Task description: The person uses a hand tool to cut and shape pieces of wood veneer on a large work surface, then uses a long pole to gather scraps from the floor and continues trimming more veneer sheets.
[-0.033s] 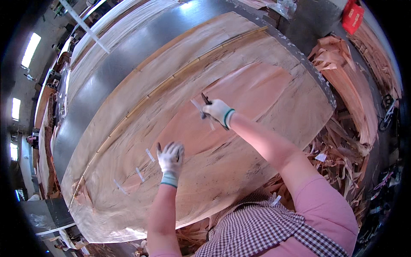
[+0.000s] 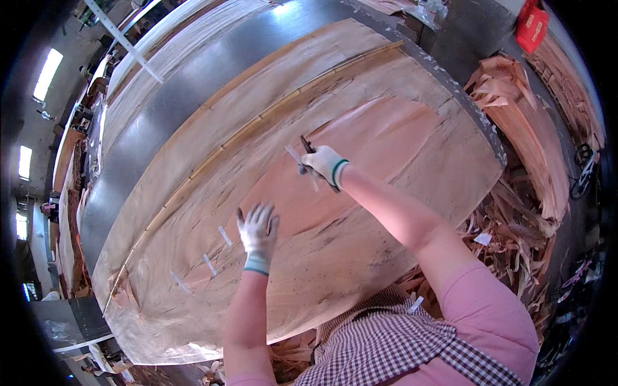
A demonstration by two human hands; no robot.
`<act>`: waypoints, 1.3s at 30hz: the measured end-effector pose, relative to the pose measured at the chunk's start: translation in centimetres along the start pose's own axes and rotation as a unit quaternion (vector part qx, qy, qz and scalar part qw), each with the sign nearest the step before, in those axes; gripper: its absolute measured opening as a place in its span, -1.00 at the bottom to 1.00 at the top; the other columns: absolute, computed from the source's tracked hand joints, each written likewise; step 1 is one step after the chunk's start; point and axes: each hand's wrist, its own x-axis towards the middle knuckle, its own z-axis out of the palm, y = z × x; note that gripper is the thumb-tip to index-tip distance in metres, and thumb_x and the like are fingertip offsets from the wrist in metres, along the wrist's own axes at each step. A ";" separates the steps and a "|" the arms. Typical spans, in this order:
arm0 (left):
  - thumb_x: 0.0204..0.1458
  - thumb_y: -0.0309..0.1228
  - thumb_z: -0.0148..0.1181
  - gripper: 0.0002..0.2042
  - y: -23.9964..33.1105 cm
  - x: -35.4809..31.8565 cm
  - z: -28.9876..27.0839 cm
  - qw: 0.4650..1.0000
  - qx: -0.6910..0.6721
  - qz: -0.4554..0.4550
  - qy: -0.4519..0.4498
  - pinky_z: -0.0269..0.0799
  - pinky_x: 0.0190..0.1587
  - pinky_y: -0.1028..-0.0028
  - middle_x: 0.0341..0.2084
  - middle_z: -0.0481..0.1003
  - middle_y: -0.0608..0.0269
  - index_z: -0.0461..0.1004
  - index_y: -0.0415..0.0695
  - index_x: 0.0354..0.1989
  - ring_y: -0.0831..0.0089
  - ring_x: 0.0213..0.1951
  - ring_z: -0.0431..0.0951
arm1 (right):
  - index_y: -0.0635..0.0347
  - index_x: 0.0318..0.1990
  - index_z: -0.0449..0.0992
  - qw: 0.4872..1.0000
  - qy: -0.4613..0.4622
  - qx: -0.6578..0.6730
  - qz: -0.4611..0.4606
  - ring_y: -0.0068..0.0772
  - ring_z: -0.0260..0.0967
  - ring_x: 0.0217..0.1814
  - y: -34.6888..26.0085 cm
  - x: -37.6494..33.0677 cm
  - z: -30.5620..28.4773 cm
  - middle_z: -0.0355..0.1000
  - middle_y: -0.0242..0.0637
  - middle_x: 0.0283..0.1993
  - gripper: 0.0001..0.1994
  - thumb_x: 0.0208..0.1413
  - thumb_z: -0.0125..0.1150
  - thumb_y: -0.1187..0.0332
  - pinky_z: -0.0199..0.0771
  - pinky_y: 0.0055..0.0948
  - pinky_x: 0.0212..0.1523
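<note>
The thin wood sheet [image 2: 335, 257] lies flat across the tabletop [image 2: 138, 141], its edge bowed by the wide lens, with a smooth reddish patch [image 2: 393, 138] in its middle. The right hand [image 2: 301, 161], in a white glove with a green-edged cuff, is above this patch, closed around a slim dark tool [image 2: 307, 145] whose exact kind is unclear. A pale narrow strip [image 2: 292, 153] shows just beside its fingertips. The left hand [image 2: 257, 222], gloved alike with darkened tips, is at the patch's near-left edge, fingers spread and seemingly holding nothing; whether it touches the wood I cannot tell.

Since the picture just before, the left hand has fanned out and risen slightly, while the right has shifted a little toward the left, tool and strip included. The work appears to be at much the same stage, with three whitish strips [image 2: 210, 264] lying left of the left hand.

The sheet is tan, streaked with dark grain and rippled in places. A jointed, bamboo-like stick [image 2: 222, 147] runs along its far part. Beyond, the tabletop is grey and glossy; curled brown wood scraps [image 2: 512, 238] heap at the right, below a folded reddish bundle [image 2: 524, 122].
</note>
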 end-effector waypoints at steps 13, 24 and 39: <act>0.19 -0.10 -0.25 -0.49 1.9 13.6 6.0 0.982 0.149 -0.004 -0.115 -0.42 0.31 -0.09 0.34 0.00 0.42 0.05 0.10 0.32 0.33 0.36 -0.05 | 0.27 -0.43 0.57 0.935 0.006 -0.345 -0.083 -0.15 0.48 -0.46 -0.1 2.5 -2.5 0.48 -0.01 -0.53 -0.69 -0.01 0.19 0.15 0.44 -0.26 -0.43; 0.14 -0.05 -0.16 -0.43 15.5 14.9 6.9 0.984 0.078 0.146 -0.062 -0.40 0.32 -0.05 0.34 -0.01 0.33 0.02 0.08 0.33 0.21 0.37 -0.12 | 0.29 -0.41 0.53 0.978 0.168 0.051 0.109 -0.57 0.17 -0.76 7.4 -12.3 -19.1 0.43 -0.27 -0.60 -0.81 0.03 0.09 0.34 0.09 -0.49 -0.76; 0.02 -0.31 0.06 -0.45 30.1 16.3 10.5 0.959 0.069 0.174 -0.213 -0.12 0.29 -0.02 0.22 0.19 0.13 0.15 -0.07 0.24 0.18 0.24 0.18 | 0.23 -0.42 0.50 0.989 0.126 -0.072 0.006 -0.45 0.47 -0.46 5.8 -10.7 -36.7 0.51 -0.28 -0.53 -0.79 0.06 0.18 0.26 0.40 -0.45 -0.39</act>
